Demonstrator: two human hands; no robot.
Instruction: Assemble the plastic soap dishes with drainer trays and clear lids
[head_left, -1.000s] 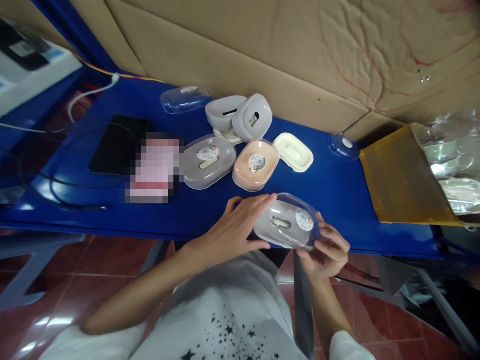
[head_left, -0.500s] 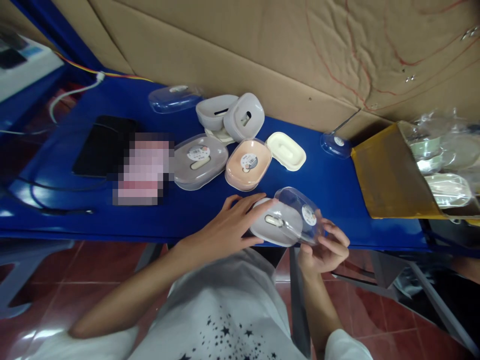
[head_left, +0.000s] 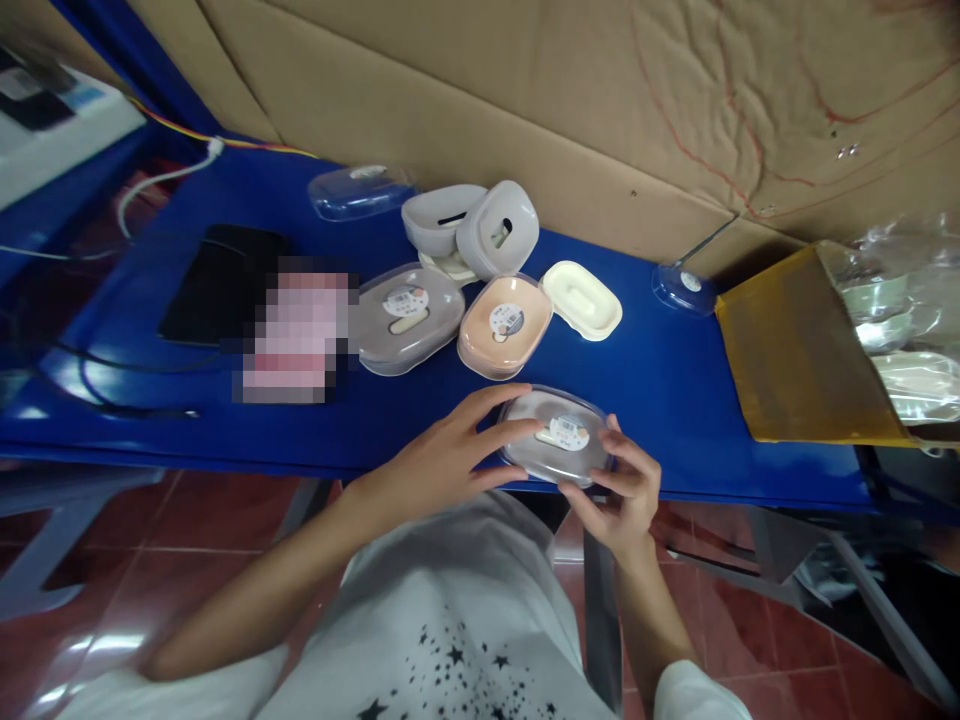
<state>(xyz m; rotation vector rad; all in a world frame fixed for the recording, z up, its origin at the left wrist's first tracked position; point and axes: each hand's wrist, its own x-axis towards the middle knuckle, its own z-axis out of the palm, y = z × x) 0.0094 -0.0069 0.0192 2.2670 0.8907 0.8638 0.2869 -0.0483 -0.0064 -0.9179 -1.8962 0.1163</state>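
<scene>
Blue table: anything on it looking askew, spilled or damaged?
One thing: near the back, a slotted grey case appears tipped against a second grey case, while the peach case lies flat. I see no spill or damage.

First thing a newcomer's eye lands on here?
Likely the left hand and right hand, at opposite ends of a clear-lidded grey container by the near edge of the blue table. Just beyond it, the peach container stands out by colour. The pixelated pink patch on the table's left probably catches the eye too.
</scene>
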